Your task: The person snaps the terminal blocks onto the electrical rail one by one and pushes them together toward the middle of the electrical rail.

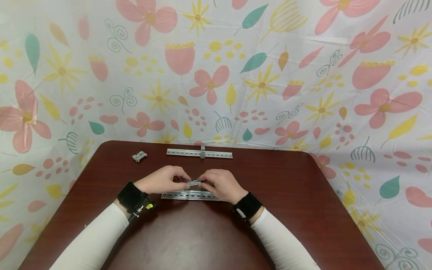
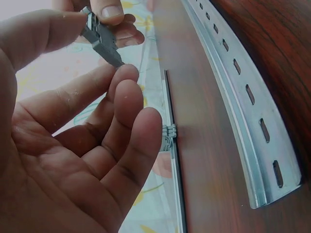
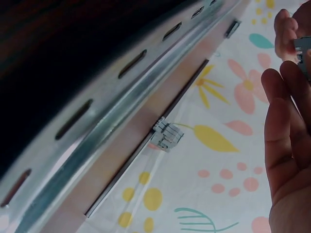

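Note:
A small grey terminal block [image 1: 194, 183] is held between both hands, above the slotted metal DIN rail [image 1: 183, 195]. My left hand [image 1: 164, 180] pinches one end between thumb and index finger, its other fingers loosely bent in the left wrist view. At the other end my right hand [image 1: 225, 184] grips the same block [image 2: 103, 42]. Only an edge of the block [image 3: 302, 52] shows in the right wrist view. The near rail's right end is hidden behind the right hand.
Farther back lies a second DIN rail [image 1: 183, 152] with several grey terminal blocks [image 1: 203, 152] clipped near its middle. More loose grey terminal block pieces [image 1: 139, 156] lie at the back left of the brown table [image 1: 283, 210]. A flower-patterned cloth [image 1: 256, 112] hangs behind the table.

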Demonstrator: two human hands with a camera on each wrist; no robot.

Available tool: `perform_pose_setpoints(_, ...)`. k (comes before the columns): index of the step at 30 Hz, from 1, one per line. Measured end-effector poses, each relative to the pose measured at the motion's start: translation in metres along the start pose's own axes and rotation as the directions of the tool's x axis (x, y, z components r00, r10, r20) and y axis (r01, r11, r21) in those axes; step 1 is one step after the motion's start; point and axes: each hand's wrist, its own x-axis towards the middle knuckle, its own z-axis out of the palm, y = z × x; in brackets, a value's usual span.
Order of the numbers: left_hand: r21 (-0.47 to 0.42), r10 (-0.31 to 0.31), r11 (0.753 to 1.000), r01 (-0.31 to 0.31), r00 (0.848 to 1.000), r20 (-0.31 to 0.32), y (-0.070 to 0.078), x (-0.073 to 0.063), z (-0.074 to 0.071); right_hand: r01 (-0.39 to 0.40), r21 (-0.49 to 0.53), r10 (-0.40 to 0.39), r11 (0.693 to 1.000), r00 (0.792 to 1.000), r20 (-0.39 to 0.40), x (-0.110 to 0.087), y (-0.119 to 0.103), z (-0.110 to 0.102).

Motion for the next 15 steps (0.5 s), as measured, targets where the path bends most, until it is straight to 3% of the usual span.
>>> perform_pose_setpoints(9, 0.003, -0.001, 1.000, 0.001, 1.000, -0.027, -0.0023, 0.0013, 0.0026, 0.009, -0.029, -0.010, 1.000, 1.000, -0.027, -0.0003, 0.0007, 0.0012)
perform_pose_setpoints(15, 0.038, 0.024, 0.999, -0.022, 0.998, -0.054, -0.0001, 0.0023, 0.0052, -0.028, -0.033, 0.027, 0.999, 0.999, -0.021, -0.0011, 0.0009, 0.0015)
